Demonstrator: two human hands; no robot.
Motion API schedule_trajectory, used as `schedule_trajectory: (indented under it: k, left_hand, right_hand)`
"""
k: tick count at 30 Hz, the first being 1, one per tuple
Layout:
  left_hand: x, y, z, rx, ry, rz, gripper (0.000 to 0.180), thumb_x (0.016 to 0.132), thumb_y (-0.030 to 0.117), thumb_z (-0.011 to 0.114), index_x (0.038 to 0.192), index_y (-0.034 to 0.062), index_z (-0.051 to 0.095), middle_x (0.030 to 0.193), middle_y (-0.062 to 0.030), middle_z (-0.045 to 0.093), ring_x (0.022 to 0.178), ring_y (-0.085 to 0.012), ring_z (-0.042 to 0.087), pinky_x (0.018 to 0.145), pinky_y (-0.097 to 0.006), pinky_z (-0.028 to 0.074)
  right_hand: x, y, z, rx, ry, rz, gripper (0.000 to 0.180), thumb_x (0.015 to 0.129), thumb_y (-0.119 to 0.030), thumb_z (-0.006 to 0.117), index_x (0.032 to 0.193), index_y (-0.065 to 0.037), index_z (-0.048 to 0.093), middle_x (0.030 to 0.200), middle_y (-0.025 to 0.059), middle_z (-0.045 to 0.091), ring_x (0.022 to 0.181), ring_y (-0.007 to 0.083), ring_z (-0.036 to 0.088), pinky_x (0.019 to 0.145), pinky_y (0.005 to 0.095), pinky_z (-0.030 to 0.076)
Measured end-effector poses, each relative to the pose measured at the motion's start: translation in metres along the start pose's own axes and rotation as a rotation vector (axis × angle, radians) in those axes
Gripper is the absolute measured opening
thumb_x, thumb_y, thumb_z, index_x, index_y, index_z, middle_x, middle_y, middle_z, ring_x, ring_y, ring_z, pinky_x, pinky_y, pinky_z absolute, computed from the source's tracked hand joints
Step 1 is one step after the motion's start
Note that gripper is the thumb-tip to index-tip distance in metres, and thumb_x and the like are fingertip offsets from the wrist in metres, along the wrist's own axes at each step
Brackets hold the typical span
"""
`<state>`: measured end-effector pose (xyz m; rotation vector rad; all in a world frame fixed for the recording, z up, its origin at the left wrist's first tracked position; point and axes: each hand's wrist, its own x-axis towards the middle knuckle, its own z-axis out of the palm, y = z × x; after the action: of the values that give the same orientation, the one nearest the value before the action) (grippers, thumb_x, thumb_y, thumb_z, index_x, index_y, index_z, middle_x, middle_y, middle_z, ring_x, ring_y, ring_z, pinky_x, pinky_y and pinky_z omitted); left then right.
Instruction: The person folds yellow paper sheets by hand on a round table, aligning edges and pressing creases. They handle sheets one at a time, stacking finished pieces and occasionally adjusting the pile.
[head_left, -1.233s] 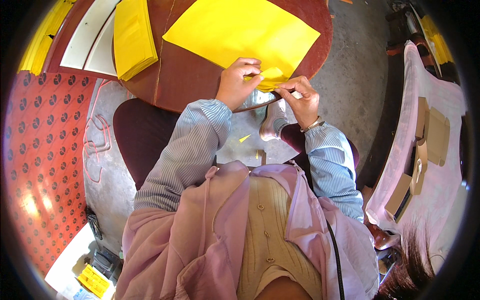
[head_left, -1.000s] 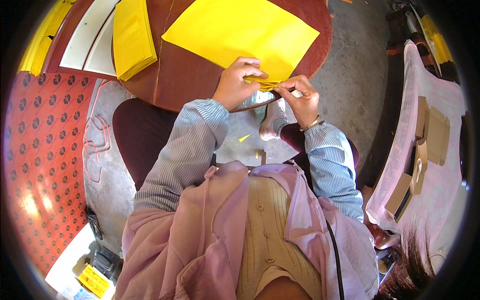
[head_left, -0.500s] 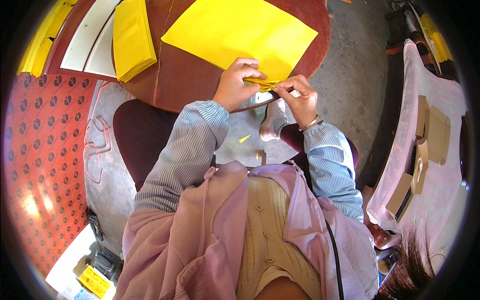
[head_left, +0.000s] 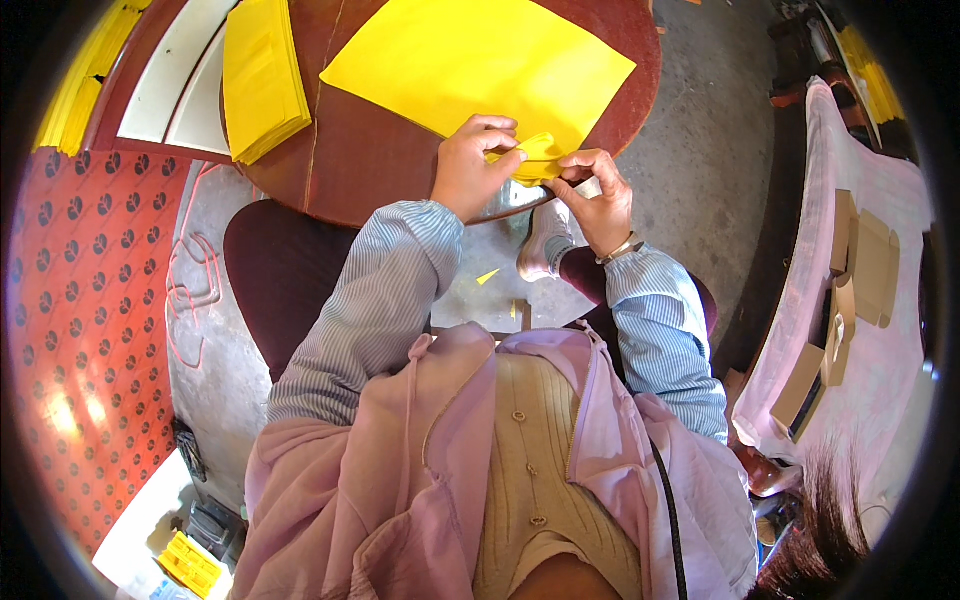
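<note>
A small folded piece of yellow paper [head_left: 537, 160] is pinched between both hands at the near edge of the round brown table [head_left: 370, 150]. My left hand [head_left: 472, 170] grips its left side with thumb and fingers. My right hand [head_left: 592, 195] holds its right end. Just beyond them a large yellow sheet [head_left: 480, 60] lies flat on the table.
A stack of yellow sheets [head_left: 260, 75] lies on the table's left part. A shoe [head_left: 543, 240] rests on the grey concrete floor under the table edge, with small yellow scraps [head_left: 487, 276] nearby. Brown cardboard pieces [head_left: 850, 280] lie on a pink-covered surface at right. A red patterned mat [head_left: 80, 300] lies left.
My right hand has shifted slightly left toward the folded paper, and the fingers of both hands have re-gripped it. Little else has moved.
</note>
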<state>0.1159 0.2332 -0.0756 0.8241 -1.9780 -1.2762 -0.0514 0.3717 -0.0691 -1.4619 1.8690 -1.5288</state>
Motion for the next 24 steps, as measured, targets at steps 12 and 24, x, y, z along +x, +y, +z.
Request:
schedule_trajectory:
  k: [12, 24]
  left_hand:
    - [0.0, 0.001, 0.0, -0.018, 0.008, -0.032, 0.019, 0.086, 0.012, 0.081, 0.098, -0.0028, 0.08, 0.124, -0.0129, 0.074, 0.105, -0.0264, 0.076, 0.094, -0.035, 0.06]
    - [0.001, -0.003, -0.008, 0.007, -0.079, 0.094, 0.02, 0.087, 0.008, 0.078, 0.105, 0.0014, 0.08, 0.129, -0.0134, 0.07, 0.114, -0.0269, 0.072, 0.097, -0.036, 0.06]
  right_hand:
    - [0.004, -0.001, -0.011, -0.12, -0.105, -0.099, 0.015, 0.086, -0.003, 0.086, 0.1, -0.004, 0.082, 0.095, 0.0061, 0.077, 0.091, 0.0214, 0.069, 0.085, 0.0354, 0.053]
    - [0.008, -0.009, -0.008, -0.097, -0.075, -0.04, 0.013, 0.083, -0.002, 0.087, 0.093, -0.002, 0.08, 0.087, 0.0064, 0.073, 0.083, 0.0189, 0.069, 0.075, 0.0321, 0.056]
